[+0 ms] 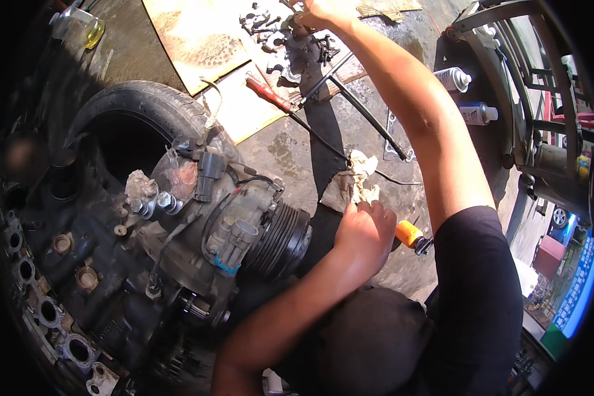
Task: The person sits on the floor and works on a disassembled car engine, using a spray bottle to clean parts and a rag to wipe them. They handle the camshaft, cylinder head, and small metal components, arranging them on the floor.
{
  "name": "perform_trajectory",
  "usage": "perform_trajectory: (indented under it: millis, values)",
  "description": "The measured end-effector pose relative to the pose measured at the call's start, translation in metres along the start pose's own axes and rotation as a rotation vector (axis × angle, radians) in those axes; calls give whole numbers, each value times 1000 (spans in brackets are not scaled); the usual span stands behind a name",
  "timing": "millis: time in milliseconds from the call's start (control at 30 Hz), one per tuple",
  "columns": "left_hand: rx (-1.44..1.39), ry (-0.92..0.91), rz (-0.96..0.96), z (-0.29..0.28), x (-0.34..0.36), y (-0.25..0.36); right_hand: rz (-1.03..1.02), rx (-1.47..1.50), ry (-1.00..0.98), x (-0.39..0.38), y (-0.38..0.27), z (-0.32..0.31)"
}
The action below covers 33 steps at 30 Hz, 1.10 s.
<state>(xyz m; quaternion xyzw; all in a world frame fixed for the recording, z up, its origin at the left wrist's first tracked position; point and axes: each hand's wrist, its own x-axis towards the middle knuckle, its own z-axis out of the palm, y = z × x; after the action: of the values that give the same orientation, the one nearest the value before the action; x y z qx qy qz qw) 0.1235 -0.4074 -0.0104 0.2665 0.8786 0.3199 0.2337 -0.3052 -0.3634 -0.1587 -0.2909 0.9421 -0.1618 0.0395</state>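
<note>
"Any writing around you?"
"White characters on the blue sign [581,289], far off to my right."
"And closer in?"
"The white spray can [453,80] and the blue-and-white can [476,113] carry print, but it's too small for me to read."

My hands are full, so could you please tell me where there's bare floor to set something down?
Bare floor shows between the cardboard, pulley and rag, and between the tyre, bottle and cardboard. It's crowded at the right hand, among metal parts; the left hand is by the rag.
</note>
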Motion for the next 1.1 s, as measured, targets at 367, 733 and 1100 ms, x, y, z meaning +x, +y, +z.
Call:
perform_trajectory:
  millis: [367, 733, 1100]
  values:
    - [61, 196, 65, -7, -4, 0, 253, 116, 14, -102, 39, -19]
    - [32, 105, 64, -4, 0, 0, 13, 45, 136, -161, 23, 11]
    - [116, 171, 83, 0, 0, 11, -30, 136, 82, -171, -66, 24]
